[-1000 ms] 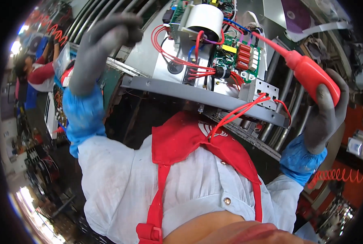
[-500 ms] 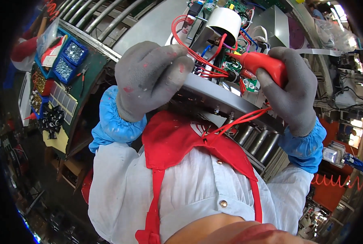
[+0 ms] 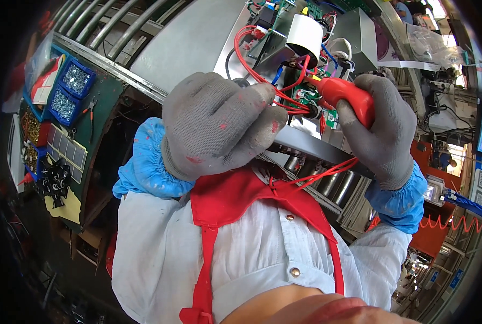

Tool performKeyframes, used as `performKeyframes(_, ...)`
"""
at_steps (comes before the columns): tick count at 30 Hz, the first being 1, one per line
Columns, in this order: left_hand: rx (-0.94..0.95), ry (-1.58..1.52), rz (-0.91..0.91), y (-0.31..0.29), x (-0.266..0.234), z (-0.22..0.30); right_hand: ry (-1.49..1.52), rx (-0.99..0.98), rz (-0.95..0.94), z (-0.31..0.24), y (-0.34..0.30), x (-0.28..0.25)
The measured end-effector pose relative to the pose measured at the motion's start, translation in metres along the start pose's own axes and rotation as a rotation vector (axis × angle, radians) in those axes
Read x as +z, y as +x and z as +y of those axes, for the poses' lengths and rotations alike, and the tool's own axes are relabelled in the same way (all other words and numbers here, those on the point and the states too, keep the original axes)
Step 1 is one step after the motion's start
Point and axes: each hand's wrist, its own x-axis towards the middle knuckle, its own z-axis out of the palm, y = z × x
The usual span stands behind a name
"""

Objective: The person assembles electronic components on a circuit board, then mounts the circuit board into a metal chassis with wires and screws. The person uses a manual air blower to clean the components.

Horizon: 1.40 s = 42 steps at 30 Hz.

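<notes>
My right hand [image 3: 384, 127], in a grey glove, grips a red squeeze bottle [image 3: 354, 97]. Its nozzle points left into an open metal-framed unit, close to the green circuit boards [image 3: 308, 96]. My left hand [image 3: 224, 124], gloved too and spotted with red, is closed beside the red wires [image 3: 251, 67]. Whether anything is between its fingertips is hidden. Above the bottle's nozzle stands a white cylinder [image 3: 304, 35] with wires at its lower end. The unit's grey metal edge [image 3: 316, 146] runs below both hands. A loop of red cord [image 3: 327, 171] hangs under my right hand.
Left, a green bench [image 3: 105, 108] carries blue bins of small metal fasteners [image 3: 74, 80], pliers [image 3: 92, 110] and black parts [image 3: 54, 181]. Rollers [image 3: 127, 38] lie at the upper left. A coiled red hose [image 3: 457, 223] hangs at the right.
My left hand has moved right, nearer the red wires, and covers more of the unit's edge. The right hand still holds the bottle in nearly the same place. The whole view has shifted slightly.
</notes>
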Motion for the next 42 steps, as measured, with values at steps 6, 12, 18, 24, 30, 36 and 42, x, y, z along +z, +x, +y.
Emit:
performKeyframes(6, 0.005, -0.011, 0.014, 0.002, -0.001, 0.001, -0.049, -0.075, 0.01, -0.008, 0.007, -0.001)
performKeyframes(12, 0.019, -0.042, 0.044, -0.001, 0.002, -0.002, -0.129, -0.048, -0.05, -0.014, 0.01, 0.0)
performKeyframes(18, 0.001, -0.021, 0.014, 0.001, -0.002, 0.001, -0.091, -0.048, -0.048, -0.013, 0.011, -0.001)
performKeyframes(24, 0.014, -0.036, 0.028, 0.001, -0.002, 0.001, -0.145, -0.076, -0.021, -0.014, 0.011, 0.0)
performKeyframes(30, 0.0, -0.022, 0.014, 0.001, 0.0, 0.001, -0.176, -0.115, -0.069, -0.015, 0.008, -0.002)
performKeyframes(36, -0.029, -0.013, 0.042, 0.002, -0.002, 0.006, -0.213, -0.129, -0.165, -0.019, 0.016, -0.011)
performKeyframes(42, -0.06, 0.022, -0.006, 0.005, -0.003, 0.009, -0.022, -0.109, -0.077, -0.002, 0.018, -0.033)
